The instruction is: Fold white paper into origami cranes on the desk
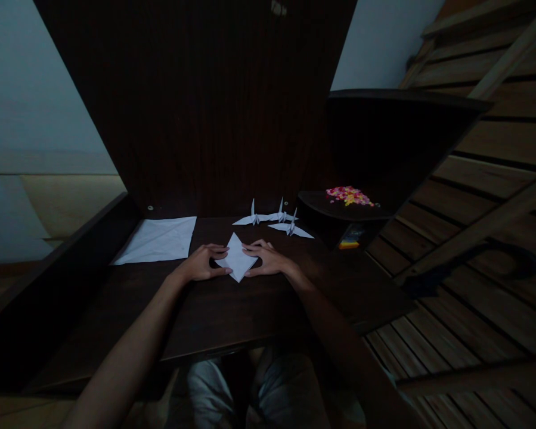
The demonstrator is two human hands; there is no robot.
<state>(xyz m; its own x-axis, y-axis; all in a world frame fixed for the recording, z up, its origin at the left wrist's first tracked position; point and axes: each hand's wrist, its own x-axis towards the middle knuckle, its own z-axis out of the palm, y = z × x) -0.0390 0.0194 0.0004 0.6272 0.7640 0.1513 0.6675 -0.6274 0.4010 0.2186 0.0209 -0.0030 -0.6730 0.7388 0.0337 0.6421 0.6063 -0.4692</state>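
A folded white paper diamond [236,258] lies on the dark desk in front of me, one point away from me and one towards me. My left hand [204,261] grips its left side, thumb at the lower edge and fingers at the upper one. On the opposite side my right hand [269,260] holds it the same way. Just beyond stand three white origami cranes: one on the left [255,219], one at the back [282,215] and one at the front right [291,228].
A stack or sheet of white paper [158,239] lies at the desk's left. To the right, a small corner shelf [312,199] bears a heap of pink, red and yellow bits [350,195]. A colourful packet [350,238] sits below it. The desk's tall back panel [205,119] rises behind.
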